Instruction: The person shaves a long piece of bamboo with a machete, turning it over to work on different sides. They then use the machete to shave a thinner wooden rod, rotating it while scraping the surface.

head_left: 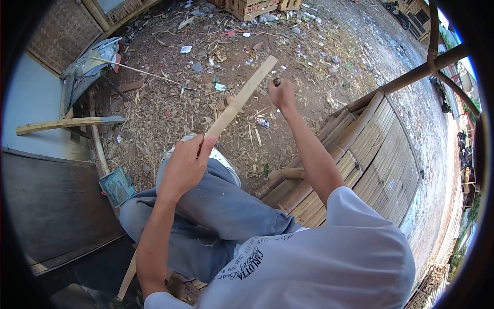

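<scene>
My left hand (pixel 182 167) is closed around the lower end of a flat, pale bamboo strip (pixel 242 98), thumb along its edge. The strip slants up and away from my knee toward the right. My right hand (pixel 283 96) grips the dark handle (pixel 277 81) of a tool, just right of the strip's far end. From there a thin dark line, like a blade seen edge-on, runs away past the strip's tip. My bent legs in grey-blue trousers (pixel 221 198) lie beneath my left forearm.
A slatted bamboo bench (pixel 370 149) stands at my right, under a bamboo pole (pixel 406 77). Litter and wood chips cover the dirt ground (pixel 170 108). Wooden crates (pixel 252 7) sit at the back. On the left are a plank (pixel 67 124) and a teal plastic basket (pixel 117 186).
</scene>
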`<state>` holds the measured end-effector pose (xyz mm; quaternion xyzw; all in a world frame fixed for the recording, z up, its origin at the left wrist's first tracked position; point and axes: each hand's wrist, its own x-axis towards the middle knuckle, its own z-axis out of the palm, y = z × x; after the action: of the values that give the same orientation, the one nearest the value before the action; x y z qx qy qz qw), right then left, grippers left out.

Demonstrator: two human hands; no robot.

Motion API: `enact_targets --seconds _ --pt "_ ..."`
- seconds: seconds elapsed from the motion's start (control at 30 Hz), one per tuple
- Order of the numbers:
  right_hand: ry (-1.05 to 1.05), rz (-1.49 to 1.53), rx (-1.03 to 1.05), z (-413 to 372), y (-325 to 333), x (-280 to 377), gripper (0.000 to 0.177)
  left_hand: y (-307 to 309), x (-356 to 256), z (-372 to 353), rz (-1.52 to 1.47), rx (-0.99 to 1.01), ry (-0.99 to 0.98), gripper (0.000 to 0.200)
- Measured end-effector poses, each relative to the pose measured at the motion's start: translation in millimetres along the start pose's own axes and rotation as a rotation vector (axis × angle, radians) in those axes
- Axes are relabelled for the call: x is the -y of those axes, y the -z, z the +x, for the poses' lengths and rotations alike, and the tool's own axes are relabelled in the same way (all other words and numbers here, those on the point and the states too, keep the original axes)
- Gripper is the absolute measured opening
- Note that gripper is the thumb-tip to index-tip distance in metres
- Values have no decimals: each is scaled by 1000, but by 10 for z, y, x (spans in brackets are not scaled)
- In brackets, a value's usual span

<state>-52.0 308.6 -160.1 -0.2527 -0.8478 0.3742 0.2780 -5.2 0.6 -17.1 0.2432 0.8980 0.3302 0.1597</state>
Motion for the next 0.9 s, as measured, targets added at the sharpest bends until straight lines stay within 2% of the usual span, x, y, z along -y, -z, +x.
enact_targets --seconds 0.13,0.2,0.33,0.4,0.53,0.6,0.67,0.73,0.77,0.8,0.83,0.9 --pt "-111 175 -88 -444 -6 184 38 21 -42 2 -61 29 29 47" --pt "-187 243 -134 -758 -20 235 35 -2 5 37 -99 30 42 47" --pt "-200 425 -95 -1206 -135 367 31 -25 26 65 -224 58 48 49" --pt "139 325 -12 -1245 -60 593 25 -26 -4 71 -188 67 40 50" --pt "172 369 20 -1062 -228 521 18 8 -42 80 -60 51 28 51" --pt "195 265 31 -970 -236 486 15 1 -5 129 -50 24 6 51" --pt "99 232 40 -806 -276 494 17 3 16 100 -37 6 -17 51" --pt "-327 129 -78 -218 -315 167 26 18 -6 46 -93 97 23 51" --pt "-182 85 -81 -33 -307 -130 29 -4 -7 32 -84 95 14 51" --pt "-40 41 -88 38 -217 -115 33 -48 -15 25 -37 42 -23 50" --pt "-38 42 -97 65 -187 -92 33 -88 -27 33 0 -13 -57 50" --pt "-196 12 -83 -31 -31 -41 32 -46 -41 30 -26 33 -11 50"
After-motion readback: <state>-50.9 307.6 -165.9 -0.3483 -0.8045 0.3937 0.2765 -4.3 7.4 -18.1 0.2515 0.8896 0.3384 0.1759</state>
